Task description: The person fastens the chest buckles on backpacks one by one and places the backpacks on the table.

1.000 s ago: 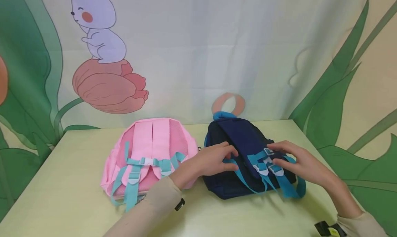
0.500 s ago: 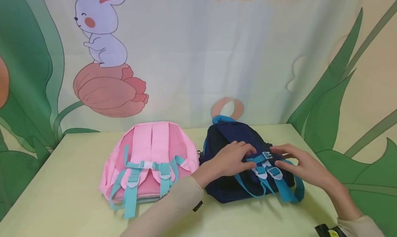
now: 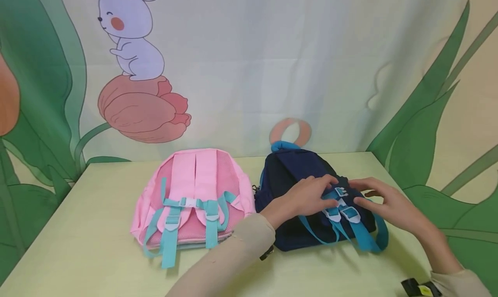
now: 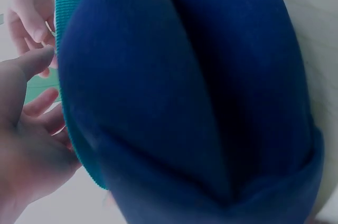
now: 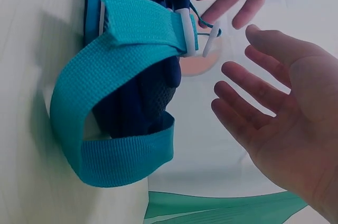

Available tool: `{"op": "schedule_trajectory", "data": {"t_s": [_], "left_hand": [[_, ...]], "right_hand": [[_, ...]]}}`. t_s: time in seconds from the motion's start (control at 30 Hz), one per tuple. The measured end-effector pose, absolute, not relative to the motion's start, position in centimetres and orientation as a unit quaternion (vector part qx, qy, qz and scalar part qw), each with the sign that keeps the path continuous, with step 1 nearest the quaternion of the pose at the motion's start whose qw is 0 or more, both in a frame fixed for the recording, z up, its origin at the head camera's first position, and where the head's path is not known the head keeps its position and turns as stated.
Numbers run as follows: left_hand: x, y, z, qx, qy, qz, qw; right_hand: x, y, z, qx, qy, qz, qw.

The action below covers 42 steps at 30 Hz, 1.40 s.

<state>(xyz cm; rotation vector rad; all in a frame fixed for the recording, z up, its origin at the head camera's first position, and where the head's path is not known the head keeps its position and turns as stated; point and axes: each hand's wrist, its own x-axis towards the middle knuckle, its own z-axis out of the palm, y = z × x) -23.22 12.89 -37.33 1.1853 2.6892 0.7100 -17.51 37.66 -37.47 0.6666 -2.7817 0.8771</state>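
Observation:
A navy backpack [image 3: 289, 234] lies on the table with its shoulder straps facing up. Blue webbing [image 3: 362, 236] and a chest-strap buckle [image 3: 341, 192] sit at its right part. Over the left side of this webbing is my left hand [image 3: 307, 197], thumb and fingers apart around the chest strap; contact is hard to tell. My right hand [image 3: 389, 204] hovers just right of the buckle. In the right wrist view the right hand [image 5: 296, 102] has spread fingers and holds nothing. Navy fabric [image 4: 142, 76] fills much of the left wrist view, beside the left hand [image 4: 31, 139].
A pink backpack [image 3: 194, 169] with turquoise straps lies to the left, behind my left forearm. Both bags rest on a pale yellow table [image 3: 97, 245]. A printed curtain [image 3: 241, 72] with a rabbit and leaves hangs behind the table's far edge.
My left hand has moved right across the navy backpack, up to the chest strap and nearer the right hand. The right hand has stayed nearly in place by the buckle.

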Motion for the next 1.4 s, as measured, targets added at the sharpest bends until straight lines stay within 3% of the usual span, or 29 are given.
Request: {"op": "schedule_trajectory", "data": {"t_s": [0.17, 1.1, 1.4], "left_hand": [[-23.1, 13.0, -37.7, 0.387, 0.889, 0.234, 0.076], [-23.0, 9.6, -37.3, 0.391, 0.899, 0.194, 0.047], [-23.3, 8.2, -38.5, 0.408, 0.884, 0.212, 0.084]], "right_hand": [[-17.5, 37.7, -37.5, 0.218, -0.928, 0.295, 0.072], [-18.1, 36.2, -38.2, 0.225, -0.934, 0.276, 0.035], [-18.4, 35.6, -38.4, 0.23, -0.931, 0.283, 0.018]]}}
